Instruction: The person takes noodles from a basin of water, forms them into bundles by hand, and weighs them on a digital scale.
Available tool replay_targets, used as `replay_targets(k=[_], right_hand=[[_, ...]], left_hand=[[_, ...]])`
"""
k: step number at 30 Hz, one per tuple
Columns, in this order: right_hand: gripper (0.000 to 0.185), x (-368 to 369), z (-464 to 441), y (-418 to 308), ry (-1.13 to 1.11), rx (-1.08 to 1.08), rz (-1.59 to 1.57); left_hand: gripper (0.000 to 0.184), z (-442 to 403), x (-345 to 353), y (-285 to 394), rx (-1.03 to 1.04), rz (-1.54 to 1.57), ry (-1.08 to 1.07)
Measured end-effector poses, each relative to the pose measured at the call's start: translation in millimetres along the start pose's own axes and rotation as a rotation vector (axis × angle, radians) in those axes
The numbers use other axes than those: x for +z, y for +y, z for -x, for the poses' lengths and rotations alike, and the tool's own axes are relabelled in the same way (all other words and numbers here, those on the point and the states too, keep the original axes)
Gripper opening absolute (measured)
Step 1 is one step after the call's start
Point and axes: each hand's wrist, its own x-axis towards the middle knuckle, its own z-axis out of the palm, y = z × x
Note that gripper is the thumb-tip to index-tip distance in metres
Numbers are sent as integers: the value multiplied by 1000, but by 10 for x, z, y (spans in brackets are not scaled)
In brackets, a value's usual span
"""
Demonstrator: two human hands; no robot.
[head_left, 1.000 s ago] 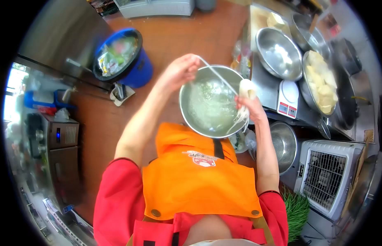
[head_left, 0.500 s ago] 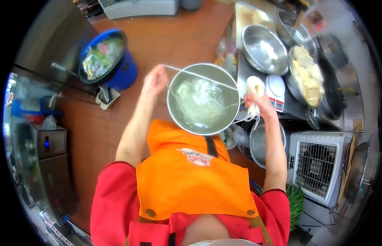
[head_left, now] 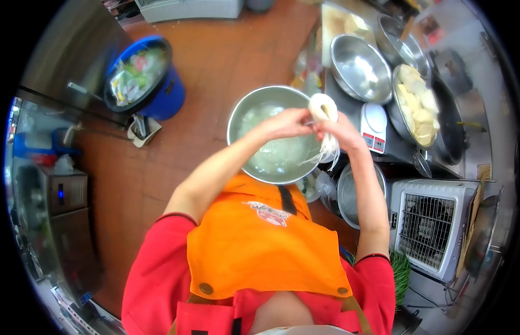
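Observation:
My right hand [head_left: 345, 132] is wrapped round a looped bundle of long, wet-looking white strands [head_left: 322, 106], perhaps sausage casings. The loop sticks up above the fist, and loose ends dangle below. My left hand [head_left: 290, 123] meets it at the bundle, fingers pinched together at its side; a strand seems to be between them, but the fingertips are partly hidden. Both hands are over the right part of a large steel pot [head_left: 233, 114] of cloudy water. The dangling ends hang by the pot's right rim.
On the counter to the right are an empty-looking steel bowl [head_left: 357, 70], a white kitchen scale [head_left: 374, 119] and a bowl of pale yellow chunks [head_left: 417, 106]. Below stand a strainer [head_left: 357, 195] and a grilled grey appliance [head_left: 430, 229]. A blue bin [head_left: 167, 95] with rubbish stands left.
My left hand has come from the pot's left side, where it held a strand stretched across the pot, over to the bundle. My right hand has shifted slightly left with the bundle.

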Motion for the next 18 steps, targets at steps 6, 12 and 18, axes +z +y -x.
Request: replay_targets(k=[6,12,18], right_hand=[[22,-194,41,20,52,59,-23],[24,-275,50,155,65,97,-39],[32,-245,-119,290,22,34,528]], left_hand=[[27,131,-233,-63,-46,218,37],[27,271,-468,-21,-70,174,32],[24,319,-327,175,58,-266,-17]])
